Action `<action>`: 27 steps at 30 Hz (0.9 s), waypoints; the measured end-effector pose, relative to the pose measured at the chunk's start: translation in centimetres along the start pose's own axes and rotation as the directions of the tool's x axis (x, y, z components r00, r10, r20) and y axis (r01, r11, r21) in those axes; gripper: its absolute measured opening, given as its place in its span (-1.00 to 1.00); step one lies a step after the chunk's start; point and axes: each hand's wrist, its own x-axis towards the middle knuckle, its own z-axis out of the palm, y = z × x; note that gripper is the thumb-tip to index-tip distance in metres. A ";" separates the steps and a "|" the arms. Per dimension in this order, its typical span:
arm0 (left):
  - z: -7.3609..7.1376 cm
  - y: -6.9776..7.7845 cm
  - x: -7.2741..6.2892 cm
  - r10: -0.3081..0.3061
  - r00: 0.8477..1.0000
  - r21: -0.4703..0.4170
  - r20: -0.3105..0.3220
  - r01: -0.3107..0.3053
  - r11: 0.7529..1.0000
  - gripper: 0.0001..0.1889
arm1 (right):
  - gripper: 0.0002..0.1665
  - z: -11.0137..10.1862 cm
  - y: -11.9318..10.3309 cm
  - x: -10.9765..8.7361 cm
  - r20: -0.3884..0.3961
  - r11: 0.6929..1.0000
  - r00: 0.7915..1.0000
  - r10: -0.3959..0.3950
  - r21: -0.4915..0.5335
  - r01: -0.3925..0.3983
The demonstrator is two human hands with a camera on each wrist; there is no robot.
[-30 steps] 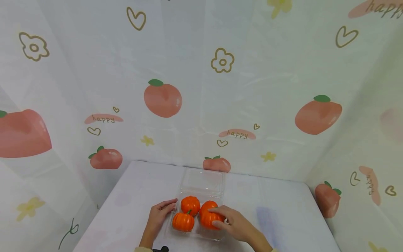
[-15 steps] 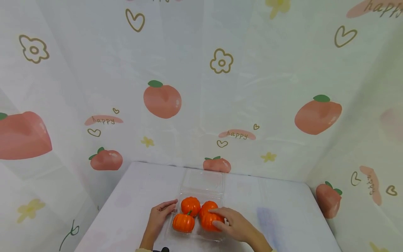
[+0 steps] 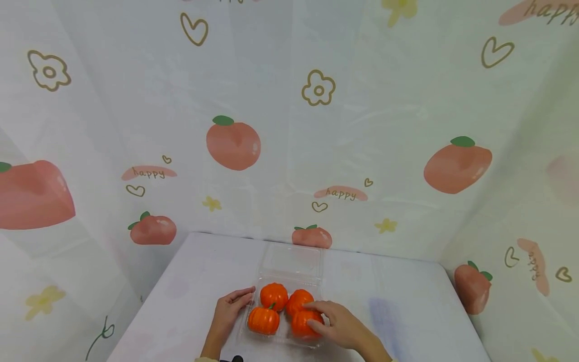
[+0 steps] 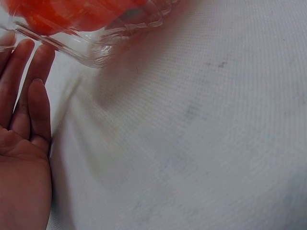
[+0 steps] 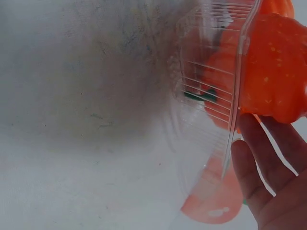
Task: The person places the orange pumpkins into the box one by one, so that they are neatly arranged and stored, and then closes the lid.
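Note:
In the head view a clear plastic clamshell box [image 3: 283, 336] contains several small orange toy pumpkins. My right hand [image 3: 340, 324] grips the front-right pumpkin [image 3: 301, 327] between thumb and fingers, over the box's near right corner. Behind it sits another pumpkin [image 3: 299, 299]. On the left side are a back pumpkin [image 3: 273, 295] and a front pumpkin [image 3: 264, 321] with a green stem. My left hand [image 3: 227, 312] stands at the box's left side, its fingers fairly straight; in the left wrist view the fingertips lie against the clear wall [image 4: 98, 56].
The box's transparent lid [image 3: 291, 259] is folded back flat toward the rear of the white-covered table [image 3: 217, 259]. A fruit-printed cloth [image 3: 280, 196] hangs behind and at both sides. Something small and black [image 3: 237, 358] shows at the bottom edge.
The right hand's pumpkin has come slightly nearer and lower, toward the box's near right corner, exposing more of the pumpkin behind it. My left hand has stayed at the left side.

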 end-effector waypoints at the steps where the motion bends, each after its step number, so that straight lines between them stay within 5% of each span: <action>1: 0.0 0.0 0.0 0.000 1.000 0.003 0.000 0.000 1.000 -0.59 | -0.45 0.1 0.1 0.0 -0.004 1.000 1.000 0.003 -0.008 -0.003; 6: 0.0 0.0 -0.1 0.000 1.000 0.005 -0.003 0.000 1.000 -0.60 | -0.45 0.4 0.4 0.0 -0.067 0.996 0.995 -0.069 -0.052 0.066; 17: 0.0 -0.1 0.1 0.004 1.000 -0.010 -0.010 -0.004 1.000 -0.61 | -0.61 0.7 0.4 0.5 -0.078 0.992 0.990 -0.119 0.039 0.122; 22: 0.0 -0.1 0.0 0.003 1.000 -0.005 -0.007 -0.003 1.000 -0.61 | -0.64 1.1 0.0 0.9 -0.109 0.997 0.991 -0.077 -0.009 0.076; 27: 0.0 0.0 0.0 0.010 1.000 -0.017 -0.002 -0.010 1.000 -0.59 | -0.66 1.5 -0.4 1.4 -0.052 0.999 0.998 0.025 -0.026 -0.027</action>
